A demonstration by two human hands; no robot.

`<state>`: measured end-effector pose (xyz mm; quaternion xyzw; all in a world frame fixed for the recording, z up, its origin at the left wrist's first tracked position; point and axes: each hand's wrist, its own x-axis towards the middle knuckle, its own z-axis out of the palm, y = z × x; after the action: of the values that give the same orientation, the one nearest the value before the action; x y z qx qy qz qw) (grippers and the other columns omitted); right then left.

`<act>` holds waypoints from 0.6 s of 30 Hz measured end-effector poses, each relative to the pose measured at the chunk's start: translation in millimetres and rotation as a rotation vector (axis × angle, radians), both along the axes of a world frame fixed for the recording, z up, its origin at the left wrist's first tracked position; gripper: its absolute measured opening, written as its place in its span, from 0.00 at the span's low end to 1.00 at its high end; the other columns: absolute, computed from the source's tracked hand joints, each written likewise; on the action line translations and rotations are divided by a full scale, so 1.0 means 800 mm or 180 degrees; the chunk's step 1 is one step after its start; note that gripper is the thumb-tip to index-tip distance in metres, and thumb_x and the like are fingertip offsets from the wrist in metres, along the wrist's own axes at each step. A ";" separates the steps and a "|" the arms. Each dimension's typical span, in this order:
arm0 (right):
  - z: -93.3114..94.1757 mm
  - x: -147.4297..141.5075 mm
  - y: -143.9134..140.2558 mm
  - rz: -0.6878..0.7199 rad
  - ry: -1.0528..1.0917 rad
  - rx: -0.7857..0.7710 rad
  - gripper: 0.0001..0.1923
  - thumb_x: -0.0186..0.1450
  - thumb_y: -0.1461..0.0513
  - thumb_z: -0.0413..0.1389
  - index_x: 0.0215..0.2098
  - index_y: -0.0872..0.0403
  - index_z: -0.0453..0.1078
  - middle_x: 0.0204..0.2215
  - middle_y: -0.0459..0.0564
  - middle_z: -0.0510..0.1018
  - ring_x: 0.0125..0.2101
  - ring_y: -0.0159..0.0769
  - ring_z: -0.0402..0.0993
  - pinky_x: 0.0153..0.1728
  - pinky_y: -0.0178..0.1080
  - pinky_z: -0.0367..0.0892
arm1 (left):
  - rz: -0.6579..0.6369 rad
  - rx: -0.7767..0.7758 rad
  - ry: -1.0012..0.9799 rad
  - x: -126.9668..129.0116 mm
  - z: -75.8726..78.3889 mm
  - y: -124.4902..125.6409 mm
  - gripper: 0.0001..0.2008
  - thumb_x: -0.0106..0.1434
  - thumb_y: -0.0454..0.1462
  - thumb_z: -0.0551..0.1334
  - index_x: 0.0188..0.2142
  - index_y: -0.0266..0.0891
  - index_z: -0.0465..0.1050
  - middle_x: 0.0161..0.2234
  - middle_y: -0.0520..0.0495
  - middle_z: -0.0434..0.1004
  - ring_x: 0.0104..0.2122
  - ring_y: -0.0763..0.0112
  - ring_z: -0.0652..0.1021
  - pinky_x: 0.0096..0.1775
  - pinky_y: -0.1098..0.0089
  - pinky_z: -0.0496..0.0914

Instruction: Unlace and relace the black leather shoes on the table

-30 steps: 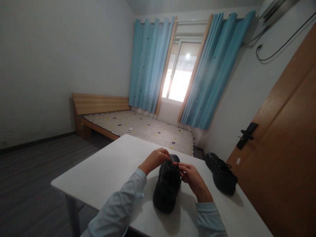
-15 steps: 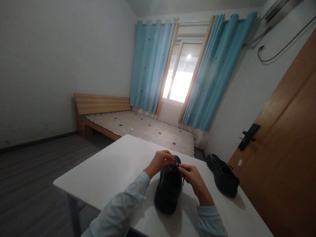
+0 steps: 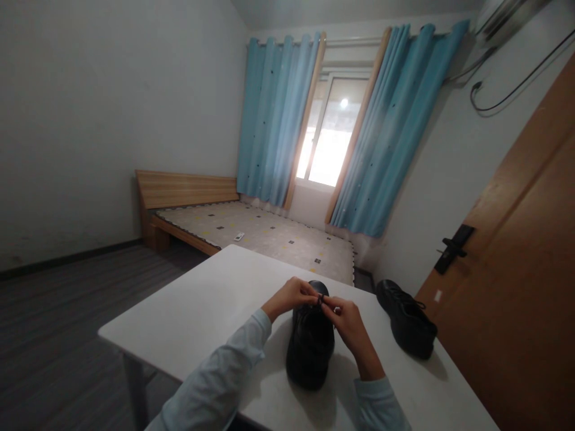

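A black shoe (image 3: 309,353) stands upright on the white table (image 3: 188,317), its heel toward me and its toe pointing away. Over its front, my left hand (image 3: 295,296) pinches the dark shoelace (image 3: 320,300) from the left side. My right hand (image 3: 344,316) closes its fingertips on the same lace from the right, close to the left fingertips. The exact loops between the fingers are too small to make out. A second black shoe (image 3: 406,323), laced, sits near the table's right edge, apart from both hands.
Beyond the table is a bed with a patterned mattress (image 3: 278,236) and a wooden headboard (image 3: 188,188); a small white remote (image 3: 239,237) lies on it. A wooden door (image 3: 516,287) with a black handle (image 3: 453,248) stands close on the right. Blue curtains (image 3: 278,120) flank the window.
Both hands have shifted slightly and their fingertips have come closer together at the lace. The heel of the near shoe has swung a little to the right.
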<state>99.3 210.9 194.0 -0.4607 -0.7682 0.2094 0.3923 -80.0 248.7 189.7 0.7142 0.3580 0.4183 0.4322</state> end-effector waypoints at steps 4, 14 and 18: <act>0.003 -0.003 -0.003 -0.0115 -0.0199 0.0169 0.13 0.60 0.58 0.53 0.37 0.52 0.78 0.26 0.50 0.79 0.25 0.36 0.70 0.26 0.34 0.62 | -0.0264 -0.0099 -0.0145 0.000 -0.004 0.003 0.16 0.48 0.43 0.67 0.29 0.30 0.77 0.26 0.46 0.77 0.27 0.71 0.75 0.33 0.72 0.68; 0.000 -0.002 0.001 -0.0451 -0.0080 0.0184 0.11 0.56 0.59 0.57 0.35 0.54 0.78 0.21 0.48 0.75 0.22 0.35 0.67 0.26 0.35 0.60 | -0.0316 0.0322 0.0018 -0.001 0.001 0.000 0.09 0.52 0.38 0.64 0.29 0.32 0.74 0.26 0.50 0.74 0.28 0.74 0.72 0.35 0.73 0.67; 0.001 -0.003 -0.001 -0.0494 -0.0022 0.0143 0.10 0.55 0.59 0.58 0.32 0.55 0.77 0.19 0.46 0.73 0.20 0.33 0.66 0.25 0.35 0.61 | -0.0240 0.0467 0.0240 0.000 0.004 -0.002 0.07 0.53 0.36 0.63 0.30 0.33 0.74 0.25 0.51 0.73 0.27 0.75 0.71 0.32 0.76 0.65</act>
<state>96.6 210.3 195.1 -0.5107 -0.7360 0.1595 0.4149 -79.8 247.0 192.7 0.7721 0.3154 0.3996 0.3804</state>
